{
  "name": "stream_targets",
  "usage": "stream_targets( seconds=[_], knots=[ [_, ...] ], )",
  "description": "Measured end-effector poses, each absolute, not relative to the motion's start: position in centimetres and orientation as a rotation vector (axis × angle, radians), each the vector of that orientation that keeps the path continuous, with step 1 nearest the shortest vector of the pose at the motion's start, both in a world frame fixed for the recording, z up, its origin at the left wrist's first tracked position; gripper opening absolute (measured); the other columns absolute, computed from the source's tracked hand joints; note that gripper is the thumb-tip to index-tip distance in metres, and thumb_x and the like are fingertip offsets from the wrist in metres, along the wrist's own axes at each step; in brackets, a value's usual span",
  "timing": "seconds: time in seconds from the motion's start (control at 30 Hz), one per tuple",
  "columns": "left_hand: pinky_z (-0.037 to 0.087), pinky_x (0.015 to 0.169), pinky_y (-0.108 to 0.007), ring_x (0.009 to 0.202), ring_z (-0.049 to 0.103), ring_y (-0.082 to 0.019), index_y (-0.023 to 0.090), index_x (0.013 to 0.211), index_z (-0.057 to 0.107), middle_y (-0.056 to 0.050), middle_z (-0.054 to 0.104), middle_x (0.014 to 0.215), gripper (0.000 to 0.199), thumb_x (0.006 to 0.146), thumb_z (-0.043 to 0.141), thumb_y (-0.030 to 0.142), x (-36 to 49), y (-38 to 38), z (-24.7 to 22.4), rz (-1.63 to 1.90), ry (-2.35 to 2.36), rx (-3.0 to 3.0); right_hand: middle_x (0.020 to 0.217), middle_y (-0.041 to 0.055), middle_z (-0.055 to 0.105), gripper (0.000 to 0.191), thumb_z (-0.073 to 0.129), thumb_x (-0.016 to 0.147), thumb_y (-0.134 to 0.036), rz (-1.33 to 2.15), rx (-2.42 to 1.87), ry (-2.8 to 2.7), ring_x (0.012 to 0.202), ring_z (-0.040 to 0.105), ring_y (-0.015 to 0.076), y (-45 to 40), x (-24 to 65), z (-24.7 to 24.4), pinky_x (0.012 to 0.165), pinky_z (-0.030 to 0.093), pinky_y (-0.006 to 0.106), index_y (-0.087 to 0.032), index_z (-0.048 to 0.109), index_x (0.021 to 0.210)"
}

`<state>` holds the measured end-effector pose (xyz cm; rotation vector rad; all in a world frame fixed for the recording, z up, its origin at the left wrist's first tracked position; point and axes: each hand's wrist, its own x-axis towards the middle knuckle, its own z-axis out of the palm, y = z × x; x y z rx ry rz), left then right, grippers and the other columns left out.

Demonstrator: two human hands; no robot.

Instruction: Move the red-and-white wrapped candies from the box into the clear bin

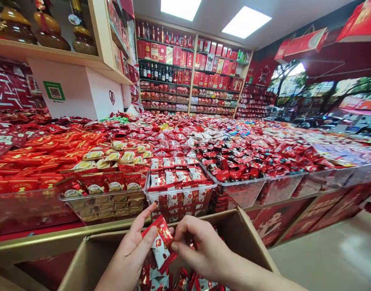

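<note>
A small red-and-white snack packet (161, 246) is gripped between the thumb and fingers of my left hand (126, 254). My right hand (203, 248) is closed in a pinch at the packet's right edge. Both hands are above an open cardboard box (79, 258), where more red-and-white packets (159, 281) lie, partly covered by the hands. Just beyond the box, a clear plastic bin (181, 188) holds neat rows of similar red-and-white packets (172, 176).
Left of that bin are gold-and-red durian packets (115, 184) and orange-red packets (22, 184). Dark red packets (233, 169) fill a bin to the right. Shelves (191, 72) of boxes and bottles line the back wall. A white pillar (64, 89) rises at left; floor (318, 250) shows at right.
</note>
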<state>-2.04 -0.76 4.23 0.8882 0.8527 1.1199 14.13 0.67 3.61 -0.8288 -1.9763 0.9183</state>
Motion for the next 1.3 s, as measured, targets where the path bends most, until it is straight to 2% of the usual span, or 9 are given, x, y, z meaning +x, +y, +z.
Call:
stream_targets(
  seconds=[0.1, 0.2, 0.27, 0.37, 0.47, 0.7, 0.87, 1.03, 1.3],
  knots=[
    [0.043, 0.051, -0.023, 0.051, 0.056, -0.014, 0.028, 0.129, 0.018, 0.002, 0.067, 0.071, 0.073, 0.069, 0.061, 0.033, -1.8, -0.8, 4.0, 1.141, 0.882, 0.885, 0.09, 0.0062, 0.055, 0.02, 0.056, 0.07, -0.03, 0.26, -0.606, -2.316, 0.077, 0.047, 0.0137, 0.6, 14.4, 3.9, 0.066, 0.041, 0.025, -0.017, 0.053, 0.084],
    [0.041, 0.048, -0.022, 0.051, 0.055, -0.014, 0.026, 0.125, 0.028, 0.003, 0.065, 0.065, 0.067, 0.068, 0.06, 0.04, -2.0, -1.0, 3.8, 1.166, 0.931, 0.904, 0.088, 0.0036, 0.059, 0.009, 0.047, 0.078, -0.021, -0.202, -0.471, -2.459, 0.069, 0.046, 0.0127, 0.6, 14.8, 4.2, 0.059, 0.039, 0.026, -0.017, 0.053, 0.083],
    [0.04, 0.047, -0.022, 0.052, 0.056, -0.015, 0.027, 0.124, 0.029, 0.003, 0.065, 0.064, 0.063, 0.07, 0.055, 0.047, -2.3, -1.1, 3.9, 1.176, 0.978, 0.906, 0.09, 0.002, 0.06, 0.009, 0.043, 0.08, -0.017, -0.317, -0.438, -2.455, 0.068, 0.046, 0.0121, 0.8, 15.3, 5.1, 0.058, 0.038, 0.026, -0.017, 0.053, 0.08],
    [0.04, 0.048, -0.024, 0.056, 0.06, -0.019, 0.025, 0.123, 0.028, -0.002, 0.068, 0.069, 0.062, 0.071, 0.046, 0.055, -2.7, -0.9, 4.1, 1.17, 1.067, 0.927, 0.096, 0.0033, 0.058, 0.007, 0.045, 0.078, -0.014, -0.342, -0.475, -2.277, 0.074, 0.048, 0.0124, 2.1, 16.5, 7.5, 0.064, 0.039, 0.027, -0.017, 0.051, 0.08],
    [0.039, 0.048, -0.024, 0.057, 0.061, -0.019, 0.021, 0.117, 0.034, -0.006, 0.068, 0.071, 0.06, 0.07, 0.048, 0.056, -3.0, -0.5, 3.6, 1.161, 1.133, 0.987, 0.091, 0.006, 0.058, 0.007, 0.045, 0.077, -0.012, -0.394, -0.649, -2.138, 0.08, 0.049, 0.0126, 5.2, 17.4, 10.3, 0.069, 0.039, 0.026, -0.016, 0.051, 0.078],
    [0.034, 0.042, -0.02, 0.051, 0.058, -0.015, 0.018, 0.104, 0.044, -0.004, 0.066, 0.066, 0.055, 0.064, 0.054, 0.055, -3.6, 0.8, 1.4, 1.107, 1.132, 1.091, 0.074, 0.0053, 0.058, 0.009, 0.049, 0.075, -0.018, -0.594, -1.087, -2.487, 0.073, 0.05, 0.014, 12.3, 16.7, 11.7, 0.064, 0.037, 0.024, -0.015, 0.056, 0.07],
    [0.034, 0.044, -0.021, 0.053, 0.057, -0.014, 0.017, 0.1, 0.048, -0.003, 0.064, 0.067, 0.054, 0.064, 0.052, 0.057, -3.7, 1.0, 0.8, 1.038, 1.125, 1.137, 0.079, 0.0046, 0.061, 0.01, 0.052, 0.073, -0.02, -0.431, -1.117, -2.668, 0.077, 0.053, 0.0148, 12.7, 16.8, 11.6, 0.066, 0.037, 0.023, -0.016, 0.061, 0.075],
    [0.034, 0.044, -0.021, 0.053, 0.056, -0.014, 0.017, 0.099, 0.049, -0.002, 0.063, 0.066, 0.049, 0.068, 0.048, 0.055, -3.3, 0.8, 0.3, 1.047, 1.172, 1.194, 0.076, 0.0061, 0.063, 0.021, 0.047, 0.078, -0.029, -0.223, -1.097, -2.733, 0.072, 0.055, 0.0143, 13.0, 17.2, 11.9, 0.064, 0.037, 0.023, -0.017, 0.065, 0.077],
    [0.042, 0.055, -0.024, 0.064, 0.06, -0.015, 0.018, 0.092, 0.048, -0.003, 0.064, 0.075, 0.026, 0.078, 0.043, 0.039, -3.6, 0.4, 1.4, 0.928, 1.226, 1.432, 0.068, 0.0056, 0.059, 0.027, 0.045, 0.079, -0.029, -0.073, -0.941, -2.516, 0.064, 0.05, 0.0105, 9.8, 17.2, 13.0, 0.061, 0.034, 0.022, -0.01, 0.062, 0.072]
  ],
)
